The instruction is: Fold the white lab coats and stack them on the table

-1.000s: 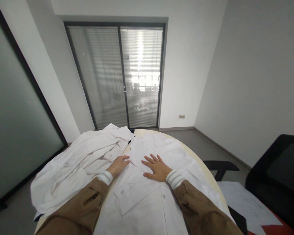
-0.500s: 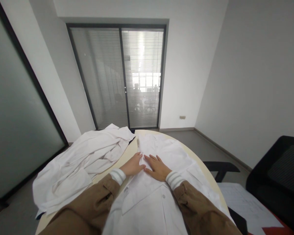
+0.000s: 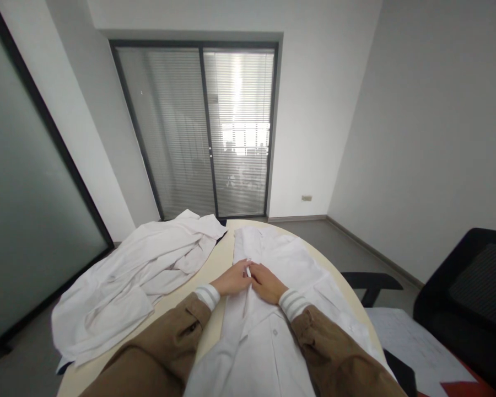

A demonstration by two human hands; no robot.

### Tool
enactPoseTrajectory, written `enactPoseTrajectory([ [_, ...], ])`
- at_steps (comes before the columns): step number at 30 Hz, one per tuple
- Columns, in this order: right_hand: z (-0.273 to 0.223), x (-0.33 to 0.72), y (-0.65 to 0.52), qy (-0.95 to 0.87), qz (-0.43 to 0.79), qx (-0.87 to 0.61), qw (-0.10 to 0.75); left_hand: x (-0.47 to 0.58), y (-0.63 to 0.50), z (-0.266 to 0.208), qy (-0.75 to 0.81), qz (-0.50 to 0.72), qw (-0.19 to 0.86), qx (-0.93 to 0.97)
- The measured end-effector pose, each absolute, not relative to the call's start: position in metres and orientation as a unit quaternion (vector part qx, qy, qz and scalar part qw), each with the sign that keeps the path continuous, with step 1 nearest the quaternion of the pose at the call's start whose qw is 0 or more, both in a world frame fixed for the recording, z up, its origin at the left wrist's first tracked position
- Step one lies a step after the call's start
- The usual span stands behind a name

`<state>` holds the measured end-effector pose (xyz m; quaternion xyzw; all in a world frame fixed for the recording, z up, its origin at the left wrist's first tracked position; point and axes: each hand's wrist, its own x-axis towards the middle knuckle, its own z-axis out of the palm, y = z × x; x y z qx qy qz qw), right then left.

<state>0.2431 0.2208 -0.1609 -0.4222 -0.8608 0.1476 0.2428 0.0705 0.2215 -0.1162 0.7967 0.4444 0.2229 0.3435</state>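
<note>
A white buttoned coat [image 3: 289,331] lies spread over the round table, running from the far edge toward me. My left hand [image 3: 234,278] is closed on the coat's front edge, fingertips pinching the cloth. Beside it, touching it, my right hand [image 3: 267,282] is closed on the same edge from the other side. A small fold of white cloth stands up between the fingers. Whether a button is inside the pinch is hidden. One button [image 3: 275,332] shows on the coat nearer to me.
Another white garment [image 3: 119,292] lies crumpled on the table's left side, with dark cloth under its edge. The pale table [image 3: 192,300] has a curved rim. At the right stand a black chair [image 3: 471,292] and papers [image 3: 413,342]. A glass door [image 3: 202,132] is ahead.
My hands have come together from lying spread on the coat and now pinch its front edge. The left hand moved right, drawing the cloth edge up and inward.
</note>
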Motion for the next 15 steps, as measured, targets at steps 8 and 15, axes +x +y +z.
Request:
enactPoseTrajectory([
  [8,-0.164,0.251,0.228,-0.812,0.116,-0.479,0.313,0.063,0.178,-0.116,0.444,0.178,0.315,0.82],
  [15,-0.163,0.249,0.228,-0.803,0.115,-0.502,0.3,0.052,0.125,-0.082,0.498,-0.041,0.215,0.839],
])
